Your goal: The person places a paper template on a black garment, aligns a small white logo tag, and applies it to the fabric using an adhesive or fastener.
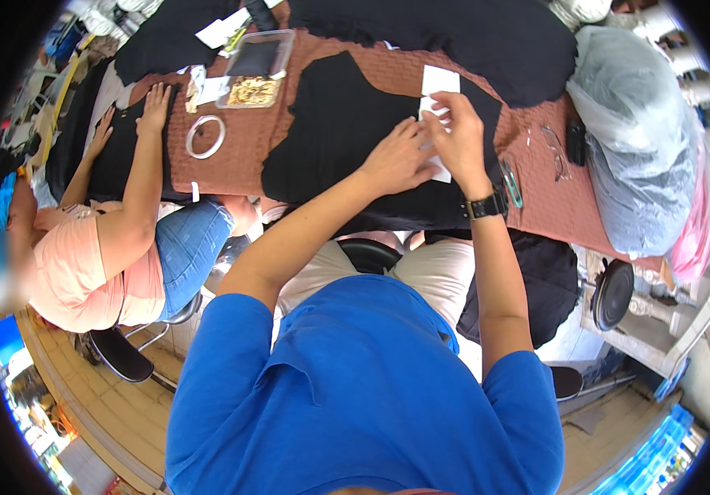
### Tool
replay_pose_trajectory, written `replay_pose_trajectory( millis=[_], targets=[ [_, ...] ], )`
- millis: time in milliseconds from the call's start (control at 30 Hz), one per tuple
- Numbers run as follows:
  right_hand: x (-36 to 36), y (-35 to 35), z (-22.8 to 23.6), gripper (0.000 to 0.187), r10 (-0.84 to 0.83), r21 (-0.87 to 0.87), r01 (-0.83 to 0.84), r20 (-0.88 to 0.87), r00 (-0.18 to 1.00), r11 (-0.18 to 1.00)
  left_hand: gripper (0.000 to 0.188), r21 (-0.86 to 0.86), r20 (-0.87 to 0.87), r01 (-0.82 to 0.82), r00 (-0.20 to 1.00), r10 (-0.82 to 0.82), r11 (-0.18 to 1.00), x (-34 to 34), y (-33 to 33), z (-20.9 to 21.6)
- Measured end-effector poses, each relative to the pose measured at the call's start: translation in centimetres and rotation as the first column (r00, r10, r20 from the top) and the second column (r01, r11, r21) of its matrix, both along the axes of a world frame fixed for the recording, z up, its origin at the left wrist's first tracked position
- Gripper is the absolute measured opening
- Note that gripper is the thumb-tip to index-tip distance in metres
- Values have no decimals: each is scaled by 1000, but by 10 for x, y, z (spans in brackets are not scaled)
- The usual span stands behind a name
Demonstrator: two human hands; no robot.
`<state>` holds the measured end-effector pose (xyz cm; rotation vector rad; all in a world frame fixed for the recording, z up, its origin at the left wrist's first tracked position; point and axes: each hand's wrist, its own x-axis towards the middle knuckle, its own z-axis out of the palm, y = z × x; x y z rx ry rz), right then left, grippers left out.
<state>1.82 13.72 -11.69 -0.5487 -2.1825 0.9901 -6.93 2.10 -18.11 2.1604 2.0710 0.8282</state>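
A black cut fabric piece (346,124) lies spread on the table before me. On its right part is a white paper-like strip (440,80), partly hidden under my hands. My left hand (400,158) rests palm down on the fabric, fingers laid out beside the strip. Over the strip, my right hand (459,136) is bent, thumb and fingers brought together on the white material; exactly what sits between the fingertips is partly hidden. A dark watch (485,205) is on my right wrist.
Right of my hands lie teal-handled snips (511,183), eyeglasses (554,153) and a big plastic-wrapped bundle (631,140). To the left are a white ring (205,136), a clear box (287,49) with gold-coloured pieces, and a co-worker (115,264) with both hands on black fabric.
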Motion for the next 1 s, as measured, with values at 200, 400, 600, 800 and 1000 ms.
replay_pose_trajectory(
  millis=[200, 400, 600, 800, 1000],
  targets=[
    [-139, -61, 6, 25, 313, 17, -313, -19, 949, 950, 41, 201, 139, 27, 989, -56, 979, -6, 7, -36],
    [-226, -81, -36, 26, 148, -110, -141, 56, 987, 984, 41, 242, 1, 57, 998, -59, 969, -7, 19, -47],
    [-231, -103, -29, 22, 184, 349, -153, -56, 981, 925, 39, 96, 3, 38, 999, -39, 995, -6, 5, -19],
    [-230, -105, -26, 21, 168, 339, -150, -26, 985, 929, 39, 91, 12, 53, 998, -55, 994, -3, 4, -8],
    [-164, -70, 15, 9, 257, 155, -231, -180, 949, 961, 41, 156, 32, 32, 999, -37, 987, -9, 5, -35]
  ],
)
